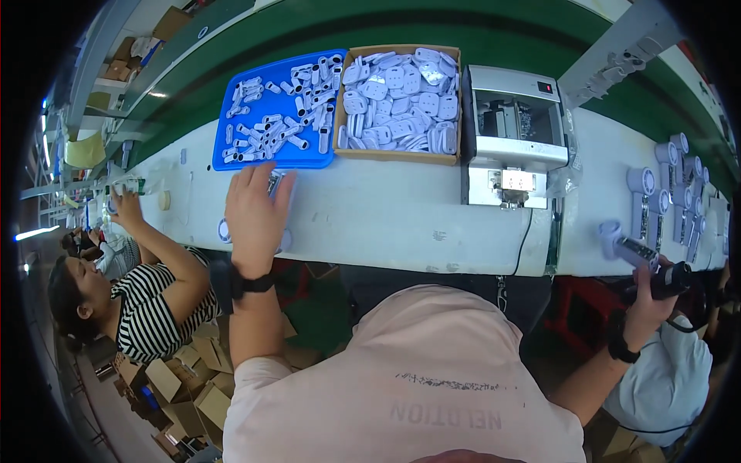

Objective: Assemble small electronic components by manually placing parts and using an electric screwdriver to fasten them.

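My left hand [258, 216] is over the table at the front edge of the blue tray [333, 158]. Its fingers curl, with a small shiny piece [274, 182] partly showing by the thumb; the hand hides the rest. Round white parts [224, 230] show on both sides of that wrist. Out at the right, my right hand [650, 302] is closed around a white piece with a round head and a long handle [634, 251], like a handheld fan body. A black cylindrical tool [670, 282] lies against the same hand; whether I grip it is unclear.
Small white and black tubular parts [272, 135] fill the tray. Beside it stands a cardboard box [401, 156] of flat white pieces, then a metal machine [515, 147]. Several fan-like pieces [641, 201] stand at the far right. A co-worker in stripes [166, 301] sits at left.
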Motion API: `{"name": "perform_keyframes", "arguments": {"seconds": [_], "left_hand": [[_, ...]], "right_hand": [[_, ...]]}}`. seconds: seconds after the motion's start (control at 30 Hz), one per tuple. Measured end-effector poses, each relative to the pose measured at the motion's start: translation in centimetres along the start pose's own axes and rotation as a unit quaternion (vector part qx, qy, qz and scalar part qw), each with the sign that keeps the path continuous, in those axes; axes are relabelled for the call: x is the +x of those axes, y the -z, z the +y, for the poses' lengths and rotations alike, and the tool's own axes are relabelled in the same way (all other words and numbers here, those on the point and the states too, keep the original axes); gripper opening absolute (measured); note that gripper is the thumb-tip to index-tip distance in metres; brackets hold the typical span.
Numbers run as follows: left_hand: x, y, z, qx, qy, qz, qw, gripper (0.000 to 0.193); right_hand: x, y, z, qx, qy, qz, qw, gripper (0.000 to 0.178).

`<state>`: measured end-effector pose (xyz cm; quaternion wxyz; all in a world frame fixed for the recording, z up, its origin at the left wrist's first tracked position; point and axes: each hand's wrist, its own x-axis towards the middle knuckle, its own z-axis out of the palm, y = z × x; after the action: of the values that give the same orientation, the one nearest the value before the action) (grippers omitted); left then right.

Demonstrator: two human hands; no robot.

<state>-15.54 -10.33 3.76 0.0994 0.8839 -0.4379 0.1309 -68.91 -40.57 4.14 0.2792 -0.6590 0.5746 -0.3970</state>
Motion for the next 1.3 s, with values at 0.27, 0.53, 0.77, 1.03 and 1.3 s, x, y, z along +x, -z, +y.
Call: {"name": "perform_keyframes", "arguments": {"seconds": [0.27, 0.53, 0.77, 1.03, 1.3], "left_hand": [[10.6, -4.9, 5.5, -0.036, -0.222, 0.015, 0.974, 0.026], [10.2, -2.9, 8.7, -0.372, -0.045, -0.148, 0.915, 0.027], [-0.1, 1.4, 20.0, -0.719, -0.025, -0.262, 0.644, 0.025], [0.0, -0.6, 21.0, -0.512, -0.327, -0.072, 0.791, 0.021], [0.0, -2.0, 20.0, -0.464, -0.430, -0.009, 0.775, 0.029]], "right_hand": [[-5.2, -2.7, -9.3, 0.073, 0.123, -0.224, 0.964, 0.047], [-5.4, -10.1, -10.7, 0.194, 0.009, -0.390, 0.900, 0.044], [-6.4, -12.7, -9.6, 0.224, -0.007, -0.385, 0.895, 0.044], [-7.8, -13.1, -9.6, 0.192, -0.001, -0.388, 0.901, 0.043], [-7.2, -12.0, -11.2, 0.260, -0.016, -0.409, 0.875, 0.041]]}}
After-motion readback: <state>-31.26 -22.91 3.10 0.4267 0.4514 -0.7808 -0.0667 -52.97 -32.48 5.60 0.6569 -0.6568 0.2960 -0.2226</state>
